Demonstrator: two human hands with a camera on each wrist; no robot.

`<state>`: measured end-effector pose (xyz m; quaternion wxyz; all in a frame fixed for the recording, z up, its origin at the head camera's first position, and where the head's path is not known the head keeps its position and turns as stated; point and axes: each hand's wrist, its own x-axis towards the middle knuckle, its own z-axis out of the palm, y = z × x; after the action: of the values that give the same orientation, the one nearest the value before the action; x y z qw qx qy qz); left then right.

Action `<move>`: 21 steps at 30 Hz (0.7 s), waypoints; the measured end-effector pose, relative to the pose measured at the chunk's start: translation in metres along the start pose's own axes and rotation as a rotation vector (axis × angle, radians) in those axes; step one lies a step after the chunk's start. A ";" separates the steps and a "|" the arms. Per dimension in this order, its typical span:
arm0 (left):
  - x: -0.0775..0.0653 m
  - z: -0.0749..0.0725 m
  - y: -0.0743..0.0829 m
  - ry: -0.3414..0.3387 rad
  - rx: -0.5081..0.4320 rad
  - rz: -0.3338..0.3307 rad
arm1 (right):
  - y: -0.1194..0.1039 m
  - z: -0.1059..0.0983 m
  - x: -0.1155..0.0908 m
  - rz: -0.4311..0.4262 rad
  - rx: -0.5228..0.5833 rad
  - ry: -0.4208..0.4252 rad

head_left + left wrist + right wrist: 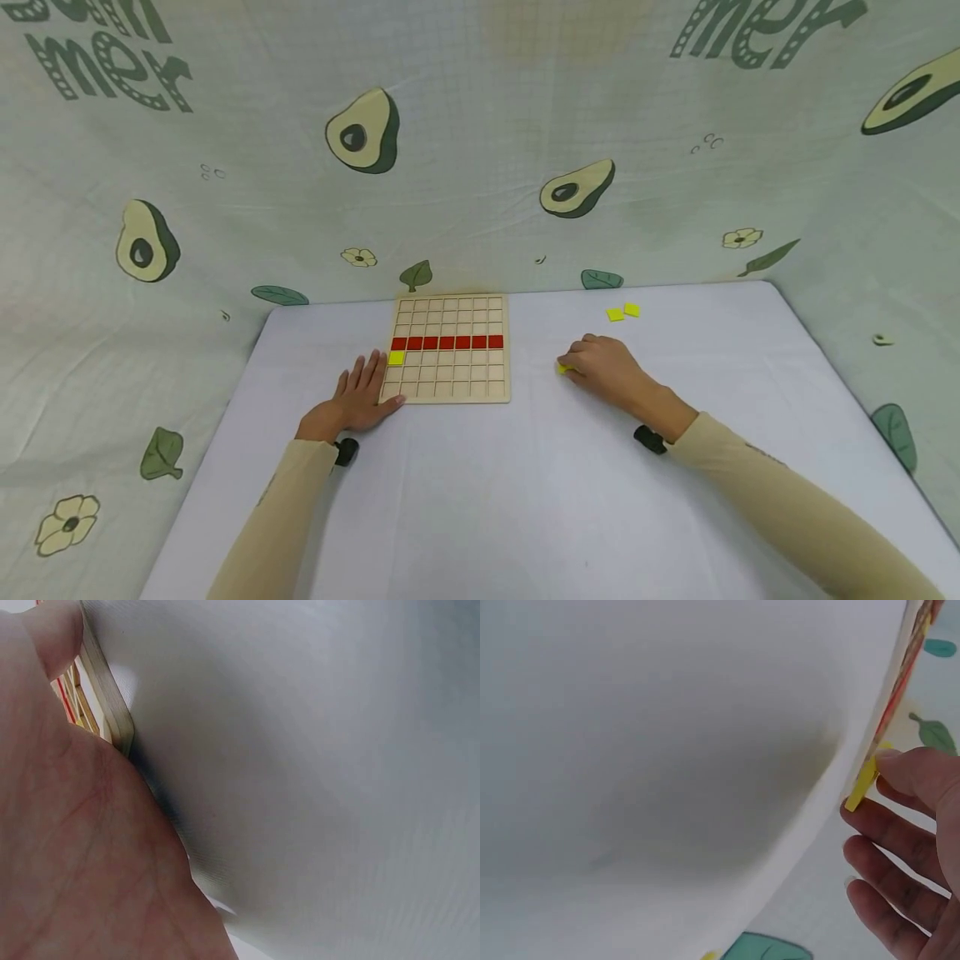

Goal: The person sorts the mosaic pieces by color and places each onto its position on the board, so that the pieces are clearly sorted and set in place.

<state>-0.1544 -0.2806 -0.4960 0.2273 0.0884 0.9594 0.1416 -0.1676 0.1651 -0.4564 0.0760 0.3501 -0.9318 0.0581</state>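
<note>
A wooden grid board [450, 389] lies flat on the white table, one row filled with red square tiles [447, 342]. Below that row's left end sits a yellow square tile [396, 357]. My left hand [362, 398] rests at the board's left edge with fingers extended, the thumb at its lower left corner; in the left wrist view the palm hides most of the board. To the right of the board, my right hand [611, 371] pinches another yellow tile [864, 782] between thumb and index finger, the other fingers loosely bent beneath.
Two loose yellow tiles [615, 314] lie toward the back right of the table [480, 500]. Behind it hangs a pale cloth [465, 192] printed with avocados and leaves. Dark wrist cameras [649, 439] sit under both wrists.
</note>
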 end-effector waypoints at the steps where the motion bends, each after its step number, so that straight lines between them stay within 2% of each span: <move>1: 0.000 0.000 0.000 -0.001 0.000 0.000 | -0.003 -0.001 0.004 -0.007 -0.001 0.002; 10: -0.002 -0.003 0.000 -0.009 -0.009 -0.006 | -0.035 -0.008 0.041 -0.036 0.022 -0.011; 21: 0.000 -0.003 0.001 -0.016 0.009 -0.012 | -0.069 -0.005 0.084 -0.135 0.018 0.021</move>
<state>-0.1555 -0.2803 -0.4932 0.2352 0.0847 0.9587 0.1353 -0.1838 0.0597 -0.4320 0.0864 0.4123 -0.9046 0.0651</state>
